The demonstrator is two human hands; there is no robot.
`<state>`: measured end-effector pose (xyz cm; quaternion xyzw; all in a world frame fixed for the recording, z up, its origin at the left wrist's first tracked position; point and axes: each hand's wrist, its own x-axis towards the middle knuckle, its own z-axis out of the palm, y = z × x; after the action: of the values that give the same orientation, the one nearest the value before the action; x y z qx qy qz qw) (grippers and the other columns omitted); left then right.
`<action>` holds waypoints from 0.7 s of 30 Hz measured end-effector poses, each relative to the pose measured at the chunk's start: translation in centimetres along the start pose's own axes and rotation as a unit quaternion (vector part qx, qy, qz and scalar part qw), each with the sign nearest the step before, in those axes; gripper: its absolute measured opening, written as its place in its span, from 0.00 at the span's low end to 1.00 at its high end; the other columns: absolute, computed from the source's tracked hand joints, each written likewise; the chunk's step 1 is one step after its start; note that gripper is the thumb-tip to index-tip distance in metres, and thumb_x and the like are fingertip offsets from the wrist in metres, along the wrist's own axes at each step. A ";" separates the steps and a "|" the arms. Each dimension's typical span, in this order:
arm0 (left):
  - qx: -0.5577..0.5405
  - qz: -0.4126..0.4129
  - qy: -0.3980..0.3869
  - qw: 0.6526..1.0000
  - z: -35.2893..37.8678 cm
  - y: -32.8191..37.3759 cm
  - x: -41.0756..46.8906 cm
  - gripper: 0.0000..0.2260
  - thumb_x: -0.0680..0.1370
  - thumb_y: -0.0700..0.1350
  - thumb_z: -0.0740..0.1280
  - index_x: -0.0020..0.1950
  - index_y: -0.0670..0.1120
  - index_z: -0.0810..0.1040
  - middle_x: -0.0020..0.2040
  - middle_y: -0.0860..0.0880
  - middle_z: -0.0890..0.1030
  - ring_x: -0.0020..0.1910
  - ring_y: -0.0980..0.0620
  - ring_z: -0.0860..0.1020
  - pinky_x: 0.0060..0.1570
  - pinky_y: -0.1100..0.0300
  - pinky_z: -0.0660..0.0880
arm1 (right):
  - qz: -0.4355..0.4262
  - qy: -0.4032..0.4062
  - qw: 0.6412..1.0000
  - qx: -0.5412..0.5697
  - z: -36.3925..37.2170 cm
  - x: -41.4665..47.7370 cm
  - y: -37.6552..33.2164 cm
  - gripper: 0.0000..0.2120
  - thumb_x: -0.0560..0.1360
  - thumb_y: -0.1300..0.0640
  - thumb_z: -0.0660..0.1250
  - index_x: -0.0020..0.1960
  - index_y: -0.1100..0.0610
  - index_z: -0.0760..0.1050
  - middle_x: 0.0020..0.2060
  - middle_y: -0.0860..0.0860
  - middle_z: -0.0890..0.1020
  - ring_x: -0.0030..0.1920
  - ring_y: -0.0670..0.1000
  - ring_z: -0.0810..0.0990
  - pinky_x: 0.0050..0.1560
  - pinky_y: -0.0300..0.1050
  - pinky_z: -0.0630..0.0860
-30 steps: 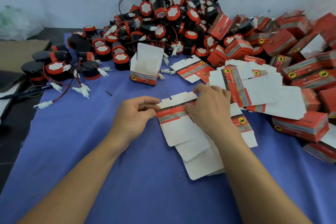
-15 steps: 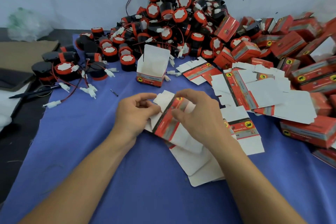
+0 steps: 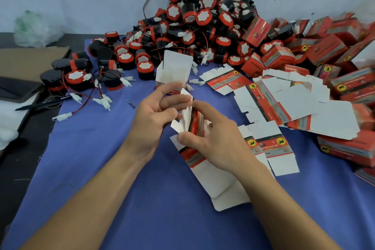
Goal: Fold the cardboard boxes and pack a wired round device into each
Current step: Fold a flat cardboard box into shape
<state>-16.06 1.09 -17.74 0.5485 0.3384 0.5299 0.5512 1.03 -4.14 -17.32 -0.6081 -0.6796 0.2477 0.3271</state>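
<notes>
Lifted since earlier: box (image 3: 195, 123), edge-up, stack (image 3: 215, 180) just beneath grip; right hand (image 3: 215, 142) clasps box, left hand (image 3: 152, 115) pinches its flap

The right hand (image 3: 219, 146) covers the near side of the half-folded box (image 3: 195, 123), so the flaps there are out of sight, and its print is too blurred to read. Fingers (image 3: 172, 89) of the left hand (image 3: 150, 119) block the base of the upright open box (image 3: 175, 67) at centre. Lower centre, the right forearm (image 3: 284, 209) hides part of the flat blanks (image 3: 221, 186). Packed boxes (image 3: 355, 148) run off the right edge; upper left, a plastic bag (image 3: 34, 28) is just a blur.
</notes>
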 end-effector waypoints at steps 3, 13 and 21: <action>0.020 0.025 -0.024 0.999 0.7 0.5 -0.2 0.28 0.74 0.31 0.59 0.67 0.55 0.80 0.58 0.47 0.86 0.63 0.48 0.82 0.49 0.65 0.77 | -0.026 0.004 0.997 0.072 -0.2 -0.2 -0.6 0.31 0.67 0.36 0.72 0.67 0.26 0.64 0.55 0.22 0.72 0.52 0.24 0.72 0.47 0.27 0.69; 0.102 0.077 0.056 0.990 1.6 0.4 -1.1 0.24 0.73 0.34 0.62 0.60 0.57 0.83 0.56 0.58 0.87 0.60 0.58 0.83 0.55 0.66 0.79 | -0.020 0.048 0.993 0.103 -0.5 0.4 -0.1 0.23 0.65 0.46 0.79 0.52 0.41 0.69 0.59 0.15 0.67 0.49 0.25 0.74 0.42 0.26 0.73; 0.399 0.168 0.040 0.900 0.2 -0.5 -1.7 0.14 0.79 0.50 0.63 0.62 0.60 0.83 0.59 0.67 0.78 0.64 0.67 0.71 0.64 0.73 0.65 | -0.024 0.135 0.976 0.169 -1.2 0.6 0.4 0.22 0.61 0.44 0.77 0.47 0.43 0.68 0.62 0.28 0.76 0.57 0.25 0.74 0.47 0.27 0.75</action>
<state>-16.10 -0.53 -18.59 0.7496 0.4463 0.4565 0.1747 2.19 -3.60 -16.78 -0.5553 -0.5920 0.2667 0.5197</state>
